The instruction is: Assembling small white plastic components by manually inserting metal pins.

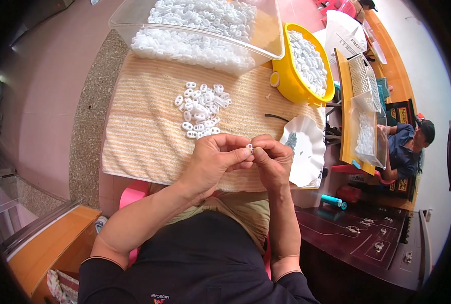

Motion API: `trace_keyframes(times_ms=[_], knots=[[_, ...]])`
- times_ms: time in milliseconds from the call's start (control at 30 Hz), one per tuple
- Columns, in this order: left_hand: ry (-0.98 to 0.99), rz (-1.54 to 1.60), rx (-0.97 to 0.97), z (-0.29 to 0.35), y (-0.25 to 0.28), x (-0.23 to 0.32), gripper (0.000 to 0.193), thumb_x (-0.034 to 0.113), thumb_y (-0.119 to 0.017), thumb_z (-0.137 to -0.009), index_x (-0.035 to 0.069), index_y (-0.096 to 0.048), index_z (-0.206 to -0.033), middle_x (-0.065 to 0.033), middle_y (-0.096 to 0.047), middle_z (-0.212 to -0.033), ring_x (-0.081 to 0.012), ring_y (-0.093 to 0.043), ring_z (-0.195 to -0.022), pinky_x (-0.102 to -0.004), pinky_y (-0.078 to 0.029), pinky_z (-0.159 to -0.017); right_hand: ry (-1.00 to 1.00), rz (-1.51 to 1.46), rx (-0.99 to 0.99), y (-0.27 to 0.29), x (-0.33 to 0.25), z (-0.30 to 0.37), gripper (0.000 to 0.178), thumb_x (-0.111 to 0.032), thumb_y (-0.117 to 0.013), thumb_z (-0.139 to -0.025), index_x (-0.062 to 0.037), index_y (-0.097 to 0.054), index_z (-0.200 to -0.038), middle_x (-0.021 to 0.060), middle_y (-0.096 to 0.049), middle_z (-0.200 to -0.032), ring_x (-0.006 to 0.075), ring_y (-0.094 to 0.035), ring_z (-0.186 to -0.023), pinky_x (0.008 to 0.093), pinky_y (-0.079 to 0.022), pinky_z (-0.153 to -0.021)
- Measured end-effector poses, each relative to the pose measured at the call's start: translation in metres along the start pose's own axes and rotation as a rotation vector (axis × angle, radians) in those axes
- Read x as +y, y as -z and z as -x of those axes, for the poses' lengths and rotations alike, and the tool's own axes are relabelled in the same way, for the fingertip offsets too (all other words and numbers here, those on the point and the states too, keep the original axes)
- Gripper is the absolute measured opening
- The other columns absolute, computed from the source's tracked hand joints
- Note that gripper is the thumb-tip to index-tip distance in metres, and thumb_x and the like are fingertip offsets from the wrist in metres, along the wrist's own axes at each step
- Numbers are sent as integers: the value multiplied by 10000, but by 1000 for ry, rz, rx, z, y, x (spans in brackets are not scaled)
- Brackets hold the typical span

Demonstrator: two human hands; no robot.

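Centre of the frame, just below the loose pile: left hand (212,157) and right hand (273,159) meet fingertip to fingertip, both pinched shut on one small white plastic piece (249,147); held up close over the near edge of the striped towel (139,126), probably so a dropped part lands on cloth rather than rolling off.

Pile of white pieces (201,110) lies on the towel just above the hands, within easy reach; clear plastic bin (266,35) at the upper middle holds the bulk stock, heaped toward its left; yellow tub (291,83) at the upper right is also full of white pieces, touching the towel's far corner; white scalloped paper plate (306,152) sits just right of the right hand, with small dark bits on it.

Hard to make out: what the fingers are doing to the piece, since fingertips cover most of it; the dark bits on the plate are too small to identify; a thin dark strip (276,117) on the towel is unclear too; bin's far side is cut off at the top edge; another person (405,147) sits at the right rim, bent by the lens, hands at a second clear container (367,137).
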State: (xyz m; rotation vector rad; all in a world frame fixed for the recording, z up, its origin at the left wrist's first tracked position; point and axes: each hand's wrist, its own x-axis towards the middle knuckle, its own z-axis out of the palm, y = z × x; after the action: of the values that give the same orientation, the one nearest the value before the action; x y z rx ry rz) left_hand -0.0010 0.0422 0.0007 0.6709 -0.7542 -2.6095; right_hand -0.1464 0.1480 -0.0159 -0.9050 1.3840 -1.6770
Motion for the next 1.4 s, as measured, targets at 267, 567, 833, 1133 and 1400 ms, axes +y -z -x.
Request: trace_keyframes(times_ms=[267, 567, 833, 1133, 1400], knots=[[-38, -31, -1, -1, 1, -3, 164, 38, -647, -873, -28, -620, -1021, -99, -670, -913, -140, -661, -801, -263, -570, -750, -3, 8, 5, -1, 1, 0, 98, -44, -630, -887, 38, -643, -940, 86, -613, -934, 126, -566, -800, 220, -454, -676], [-37, -1, -3, 0, 0, -2, 161, 41, -651, -872, -23, -626, -1018, -100, -674, -923, -135, -661, -800, -255, -569, -748, -40, 65, 34, -9, -8, 1, 117, -60, -605, -911, 53, -629, -926, 86, -627, -945, 111, -571, -794, 220, -466, -694], [-50, -35, -17, 1, 0, -1, 167, 43, -659, -868, -20, -631, -1020, -92, -675, -917, -126, -656, -799, -246, -562, -753, -33, 140, 13, -9, -12, 1, 95, -49, -596, -912, 41, -620, -894, 53, -627, -903, 93, -567, -796, 217, -462, -716], [-69, -95, -18, 1, -1, -5, 146, 50, -664, -866, -30, -645, -987, -86, -668, -881, -125, -641, -774, -245, -555, -744, -33, 220, -18, -6, -18, 2, 65, 1, -593, -890, 42, -616, -846, 52, -616, -868, 99, -567, -796, 227, -462, -729], [-83, -88, -35, 0, 0, -3, 174, 41, -653, -871, -31, -628, -1028, -92, -671, -909, -125, -648, -792, -250, -557, -758, -75, 167, 11, -6, -17, 1, 63, -2, -594, -890, 45, -633, -875, 50, -624, -887, 105, -579, -817, 231, -471, -742]])
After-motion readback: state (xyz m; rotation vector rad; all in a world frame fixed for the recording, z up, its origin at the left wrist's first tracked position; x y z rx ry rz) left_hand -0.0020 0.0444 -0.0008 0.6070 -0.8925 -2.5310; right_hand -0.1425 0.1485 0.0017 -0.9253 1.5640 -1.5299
